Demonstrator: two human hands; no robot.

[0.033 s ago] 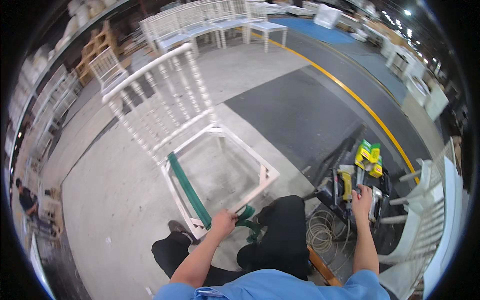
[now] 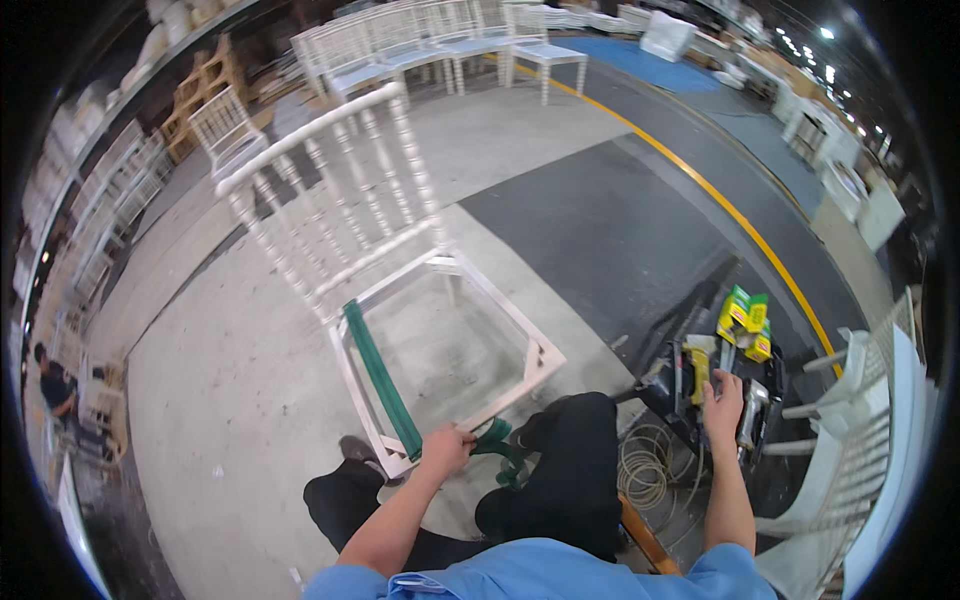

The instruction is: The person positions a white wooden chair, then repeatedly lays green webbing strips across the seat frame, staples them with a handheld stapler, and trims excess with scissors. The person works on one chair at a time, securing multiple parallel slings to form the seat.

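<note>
Left hand (image 2: 448,452) is curled over the near rail of a white chair (image 2: 377,259), fingers closed on the wood; can't tell if any strap is pinched under there too. Said chair is right in front of the person's knees, seat open, just a bare frame. There's a green strap (image 2: 381,378) stretched along the left side of its seat, with a loose tail dangling off the near rail, just right of that hand. Right hand (image 2: 722,405) is off to the right of the chair, fingers bent over a bunch of tools. Honestly can't tell whether it's pinching anything. Nearest stuff is a yellow tool (image 2: 696,372) and a silver tool (image 2: 756,412), with yellow-green boxes (image 2: 745,318) just past them. Coiled hose (image 2: 648,468) sits between the tools and the chair, on the near side. Beyond the chair, a row of white chairs (image 2: 440,45).
</note>
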